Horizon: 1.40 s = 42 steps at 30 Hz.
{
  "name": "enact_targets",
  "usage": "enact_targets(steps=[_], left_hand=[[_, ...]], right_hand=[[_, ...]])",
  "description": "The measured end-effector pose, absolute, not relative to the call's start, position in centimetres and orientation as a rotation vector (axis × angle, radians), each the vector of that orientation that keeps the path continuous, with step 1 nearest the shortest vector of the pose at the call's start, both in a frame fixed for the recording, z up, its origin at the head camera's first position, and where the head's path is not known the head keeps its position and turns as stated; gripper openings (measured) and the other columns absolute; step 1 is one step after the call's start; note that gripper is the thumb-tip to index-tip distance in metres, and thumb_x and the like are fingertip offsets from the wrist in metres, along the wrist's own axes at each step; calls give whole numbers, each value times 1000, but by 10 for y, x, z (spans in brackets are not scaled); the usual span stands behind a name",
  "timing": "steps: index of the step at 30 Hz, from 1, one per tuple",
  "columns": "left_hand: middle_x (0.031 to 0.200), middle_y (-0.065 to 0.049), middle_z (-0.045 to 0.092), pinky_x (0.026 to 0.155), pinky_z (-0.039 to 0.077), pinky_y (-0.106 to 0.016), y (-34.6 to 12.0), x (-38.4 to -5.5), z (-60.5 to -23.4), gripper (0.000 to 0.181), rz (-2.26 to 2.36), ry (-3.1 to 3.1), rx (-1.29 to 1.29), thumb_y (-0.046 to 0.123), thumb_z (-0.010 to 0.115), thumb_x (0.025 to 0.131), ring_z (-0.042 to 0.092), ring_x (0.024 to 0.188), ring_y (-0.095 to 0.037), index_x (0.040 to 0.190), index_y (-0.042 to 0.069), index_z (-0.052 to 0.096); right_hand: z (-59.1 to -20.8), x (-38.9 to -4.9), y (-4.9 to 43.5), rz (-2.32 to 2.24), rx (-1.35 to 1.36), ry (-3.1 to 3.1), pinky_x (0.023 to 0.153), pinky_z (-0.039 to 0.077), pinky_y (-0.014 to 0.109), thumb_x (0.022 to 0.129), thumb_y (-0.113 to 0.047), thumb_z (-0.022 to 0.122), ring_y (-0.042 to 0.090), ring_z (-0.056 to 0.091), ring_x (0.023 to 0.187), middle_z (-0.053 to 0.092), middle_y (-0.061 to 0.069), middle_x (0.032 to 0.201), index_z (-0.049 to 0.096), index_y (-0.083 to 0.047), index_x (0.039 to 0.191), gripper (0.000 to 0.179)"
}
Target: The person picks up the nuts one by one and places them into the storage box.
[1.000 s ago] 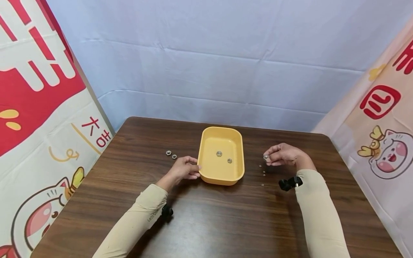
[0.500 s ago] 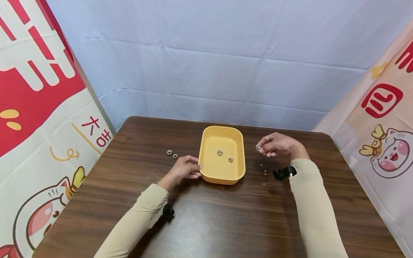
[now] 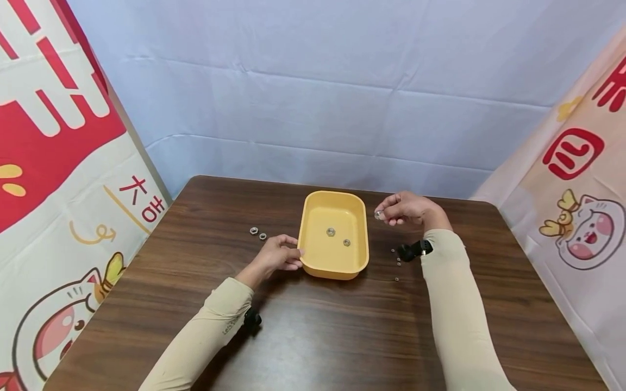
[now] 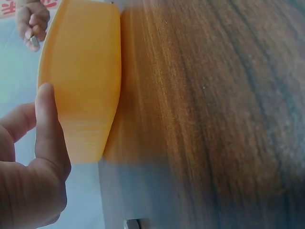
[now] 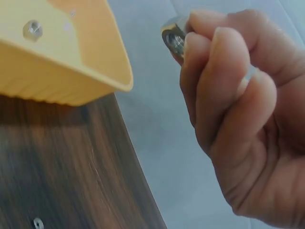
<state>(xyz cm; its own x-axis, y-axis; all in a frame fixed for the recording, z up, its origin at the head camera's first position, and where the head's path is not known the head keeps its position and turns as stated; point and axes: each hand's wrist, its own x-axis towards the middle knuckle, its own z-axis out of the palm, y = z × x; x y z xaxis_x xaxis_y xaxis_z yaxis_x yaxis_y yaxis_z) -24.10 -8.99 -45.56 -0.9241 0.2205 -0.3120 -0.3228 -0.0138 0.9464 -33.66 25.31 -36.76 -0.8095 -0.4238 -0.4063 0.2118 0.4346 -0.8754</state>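
The right hand [image 3: 409, 207], pinching a metal hex nut [image 3: 379, 215], has moved leftward, bringing it just beside the yellow tray [image 3: 332, 259], whose left rim the left hand [image 3: 276, 254] still grips, two other nuts [image 3: 331, 232] lying inside as before.

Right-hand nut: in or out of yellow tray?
Out. The right hand pinches the nut right of the yellow tray in the head view; the right wrist view shows a gap between them.

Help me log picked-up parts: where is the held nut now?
In the head view, the held nut is pinched in the right hand, just right of the yellow tray and outside it.
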Motion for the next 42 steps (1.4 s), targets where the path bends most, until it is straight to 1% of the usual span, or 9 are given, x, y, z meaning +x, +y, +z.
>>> enact_targets(steps=[7, 11, 15, 19, 26, 30, 33, 37, 42], left_hand=[[70, -16, 63, 52, 55, -28, -94, -244, -453, 38, 1979, 1910, -106, -8, 59, 83, 63, 55, -19, 117, -10, 43], [70, -16, 62, 51, 55, -28, -94, -249, -448, 40, 1981, 1934, -109, -9, 58, 80, 63, 54, -19, 117, -11, 43], [69, -16, 62, 51, 55, -28, -93, -250, -444, 40, 1979, 1934, -97, -8, 57, 80, 63, 54, -19, 117, -10, 43], [68, -16, 63, 52, 55, -29, -91, -250, -445, 39, 1980, 1930, -97, -8, 58, 80, 63, 54, -19, 116, -10, 44], [67, -17, 63, 52, 55, -29, -89, -250, -451, 35, 1967, 1945, -120, -6, 60, 81, 63, 54, -20, 114, -7, 46], [67, -17, 63, 51, 55, -28, -89, -249, -452, 33, 1966, 1944, -135, -5, 60, 81, 63, 54, -20, 112, -6, 47], [66, -17, 63, 50, 55, -28, -88, -247, -454, 33, 1976, 1930, -130, -6, 59, 82, 63, 53, -19, 112, -7, 47], [65, -17, 62, 50, 55, -27, -88, -246, -455, 34, 1995, 1907, -120, -8, 58, 81, 62, 53, -19, 113, -8, 45], [66, -17, 62, 50, 55, -28, -89, -244, -457, 34, 2005, 1896, -120, -8, 58, 81, 63, 54, -20, 112, -7, 45]], right_hand=[[-367, -344, 231, -1423, -179, 2076, 47, 42, 15, 86, -5, 64, 8, 56, 56, 64, 9, 78, 55, 8, 116, 34], [-367, -351, 215, -1454, -213, 2047, 48, 41, 16, 87, -4, 61, 8, 54, 57, 64, 10, 81, 55, 8, 115, 31], [-369, -358, 201, -1496, -169, 2016, 45, 40, 13, 88, -3, 60, 6, 54, 55, 64, 8, 78, 56, 7, 113, 27], [-374, -362, 186, -1503, -89, 1994, 44, 39, 13, 88, -2, 61, 6, 54, 55, 63, 6, 75, 56, 6, 114, 28], [-381, -366, 160, -1368, -55, 2073, 41, 34, 13, 84, -3, 64, 5, 52, 52, 62, 3, 69, 56, 4, 118, 35], [-388, -367, 150, -1319, -43, 2084, 42, 34, 14, 84, -2, 64, 6, 53, 53, 62, 3, 67, 58, 2, 112, 29], [-394, -367, 147, -1260, -59, 2095, 42, 33, 16, 85, -3, 63, 7, 47, 50, 59, 2, 64, 62, 0, 104, 19], [-400, -365, 144, -1152, -102, 2143, 44, 32, 19, 86, -2, 60, 8, 39, 46, 55, 3, 60, 64, 1, 93, 8], [-408, -365, 141, -1066, -105, 2220, 43, 29, 23, 85, 0, 58, 10, 34, 42, 53, 5, 56, 64, 2, 79, 9]])
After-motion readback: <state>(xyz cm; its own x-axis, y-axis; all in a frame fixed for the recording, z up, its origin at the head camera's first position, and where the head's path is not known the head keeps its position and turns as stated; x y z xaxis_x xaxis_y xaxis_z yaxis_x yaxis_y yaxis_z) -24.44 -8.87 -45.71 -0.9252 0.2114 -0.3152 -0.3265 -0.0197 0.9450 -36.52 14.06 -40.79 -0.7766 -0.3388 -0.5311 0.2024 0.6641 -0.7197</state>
